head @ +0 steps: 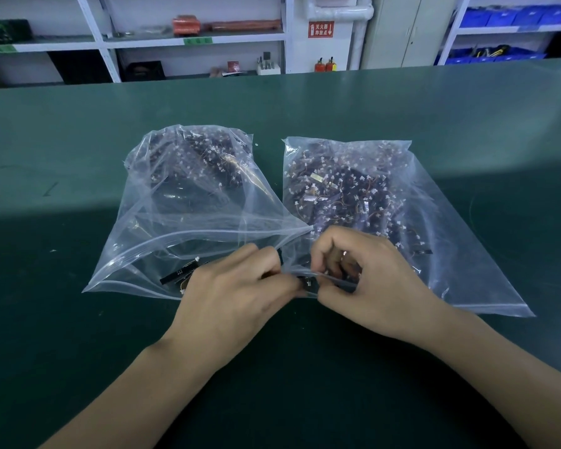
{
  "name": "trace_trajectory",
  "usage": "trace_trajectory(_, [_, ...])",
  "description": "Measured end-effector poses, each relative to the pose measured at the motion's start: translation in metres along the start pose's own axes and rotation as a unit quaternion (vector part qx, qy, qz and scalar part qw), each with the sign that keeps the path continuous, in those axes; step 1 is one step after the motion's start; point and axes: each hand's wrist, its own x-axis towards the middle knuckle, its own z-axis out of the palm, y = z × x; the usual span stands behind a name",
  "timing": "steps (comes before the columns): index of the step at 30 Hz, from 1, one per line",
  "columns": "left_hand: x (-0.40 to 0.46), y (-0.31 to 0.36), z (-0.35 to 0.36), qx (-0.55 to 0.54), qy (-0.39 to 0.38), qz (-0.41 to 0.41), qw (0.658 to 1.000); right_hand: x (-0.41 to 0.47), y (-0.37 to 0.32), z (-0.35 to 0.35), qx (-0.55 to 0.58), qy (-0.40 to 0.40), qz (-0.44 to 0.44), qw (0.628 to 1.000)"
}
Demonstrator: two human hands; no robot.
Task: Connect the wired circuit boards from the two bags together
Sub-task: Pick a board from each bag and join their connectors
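Two clear zip bags lie side by side at mid-frame on the green table (pixel 78 319) — left bag (pixel 162 228), right bag (pixel 434 228), both full of dark wired boards w/ white connectors. Left hand (pixel 227 306) and right hand (pixel 366 286) meet at lower centre, fingers curled, pinching a small dark board (pixel 306 282) between them at the bags' mouths. Shelving (pixel 195 40) across the top.

A red sign (pixel 320 29) with white Chinese characters hangs on the white wall beyond the far edge of the table, above two small red fire extinguishers (pixel 325 65). It appears to read 灭火器存放点, with a white downward arrow at its right side. Green labels (pixel 198 40) stuck on the shelf edges carry print too blurred to read. No other writing is legible.
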Motion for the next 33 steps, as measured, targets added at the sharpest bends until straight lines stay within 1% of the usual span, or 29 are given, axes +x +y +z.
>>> trace_trajectory(5, [-0.001, 0.005, 0.003, 0.024, -0.035, 0.015, 0.999, 0.000, 0.000, 0.002, -0.003, -0.009, 0.007, 1.000])
trace_trajectory(8, [-0.003, 0.009, -0.001, -0.029, -0.027, -0.001, 0.999, -0.001, 0.001, 0.001, -0.009, -0.015, 0.011, 1.000])
trace_trajectory(11, [-0.007, 0.000, -0.008, -0.120, -0.018, -0.085, 0.989, -0.001, 0.002, 0.002, -0.034, -0.036, 0.012, 0.999])
trace_trajectory(12, [-0.009, -0.005, -0.011, -0.117, -0.026, -0.108, 0.987, -0.002, 0.003, 0.003, -0.045, -0.042, 0.010, 0.998])
trace_trajectory(15, [-0.014, -0.020, -0.017, -0.020, -0.055, -0.167, 0.984, -0.003, 0.002, 0.004, -0.060, -0.052, 0.008, 0.997])
trace_trajectory(17, [-0.019, -0.032, -0.018, 0.030, -0.063, -0.230, 0.971, -0.003, 0.001, 0.003, -0.060, -0.052, 0.005, 0.997])
trace_trajectory(19, [-0.025, -0.046, -0.019, 0.043, -0.073, -0.291, 0.953, -0.003, 0.001, 0.004, -0.056, -0.052, 0.007, 0.997])
trace_trajectory(21, [-0.026, -0.053, -0.021, 0.029, -0.101, -0.321, 0.941, -0.003, 0.000, 0.004, -0.056, -0.056, 0.010, 0.997])
trace_trajectory(26, [-0.026, -0.051, -0.020, 0.011, -0.111, -0.279, 0.954, -0.004, 0.001, 0.004, -0.057, -0.056, 0.012, 0.997])
trace_trajectory(29, [-0.025, -0.050, -0.020, 0.013, -0.119, -0.268, 0.956, -0.005, 0.003, 0.006, -0.059, -0.048, 0.007, 0.997])
trace_trajectory(31, [-0.024, -0.048, -0.019, 0.012, -0.105, -0.253, 0.962, -0.006, 0.004, 0.006, -0.055, -0.041, 0.003, 0.998])
trace_trajectory(33, [-0.022, -0.044, -0.018, 0.007, -0.072, -0.237, 0.969, -0.007, 0.005, 0.008, -0.049, -0.030, -0.002, 0.998])
